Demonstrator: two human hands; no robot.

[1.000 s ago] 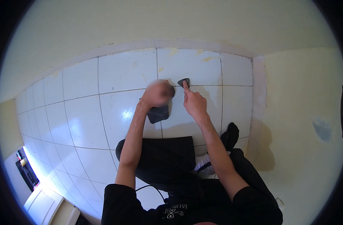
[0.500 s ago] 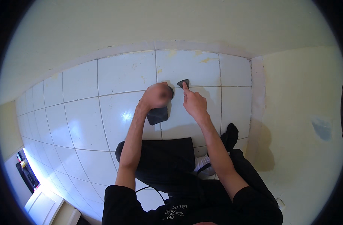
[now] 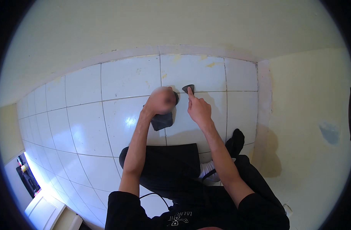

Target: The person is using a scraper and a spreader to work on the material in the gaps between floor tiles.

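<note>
My left hand [image 3: 160, 100] is curled on top of something dark, low over the floor, and a blur hides part of it. A dark rim [image 3: 176, 98] shows just past its right side, and a dark grey flat piece [image 3: 162, 121] with angular edges sticks out below the wrist. I cannot tell whether these two are one thing. To the right, my right hand [image 3: 200, 111] is closed, with the index finger stretched along a small dark triangular blade [image 3: 188, 89], like that of a scraper. The blade is at a joint between tiles; any handle is hidden in the fist.
White floor tiles [image 3: 131, 76] run up to a pale wall [image 3: 175, 23] ahead and another wall [image 3: 305, 103] at right. Yellowish stains [image 3: 210, 65] mark tiles near the far wall. My bent knee [image 3: 164, 161] and dark-socked foot [image 3: 235, 142] are close below my hands.
The whole view has shifted slightly, so floor and hands appear a little lower. Both hands keep nearly the same place and grip relative to the tiles.
</note>
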